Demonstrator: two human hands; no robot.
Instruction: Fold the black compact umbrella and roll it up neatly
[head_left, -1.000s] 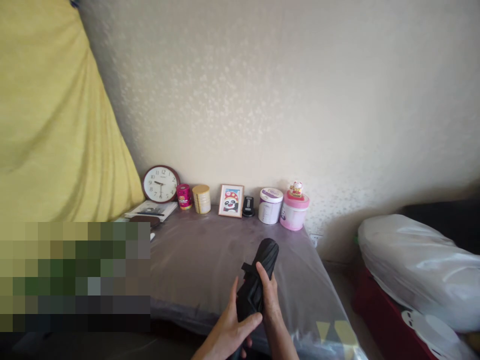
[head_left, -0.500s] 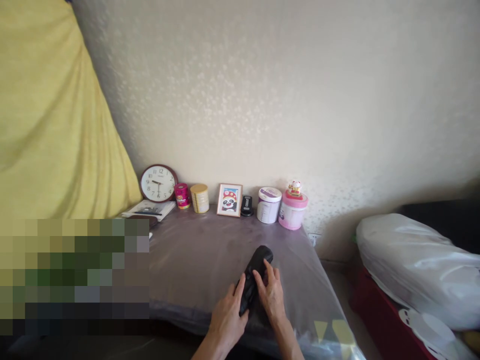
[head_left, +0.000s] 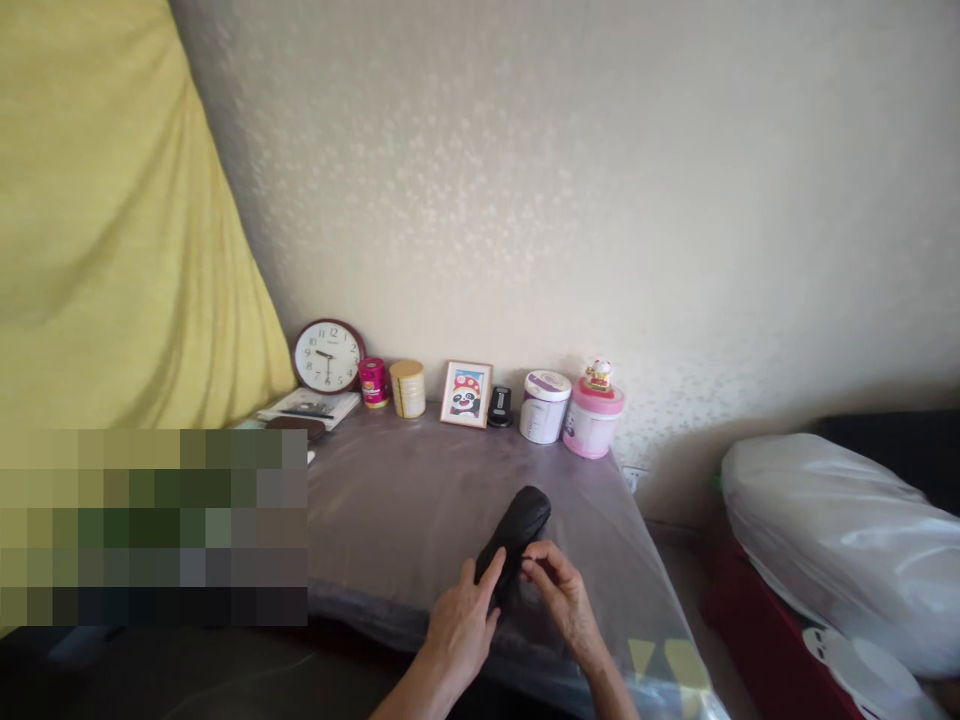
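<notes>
A black folded umbrella (head_left: 519,520) lies slanted above the grey-brown tabletop (head_left: 390,520), its far end rounded and pointing away to the right. Around its near part my left hand (head_left: 466,618) is closed, the index finger stretched along the dark fabric. My right hand (head_left: 564,592) is at the umbrella's right side with thumb and forefinger pinched together. Between those fingertips shows a small dark strip, apparently the umbrella's strap. The left palm and fingers hide the near end.
Along the wall stand a round clock (head_left: 330,356), a pink can (head_left: 373,383), a yellow-lidded can (head_left: 408,390), a panda picture frame (head_left: 466,394), a small black device (head_left: 500,407) and two tubs, one bearing a cat figurine (head_left: 599,375). A plastic-wrapped bundle (head_left: 832,540) lies right.
My right hand has drawn back from the top of the umbrella to its right side, and its thumb and forefinger have closed on the dark strip. The left hand keeps its hold.
</notes>
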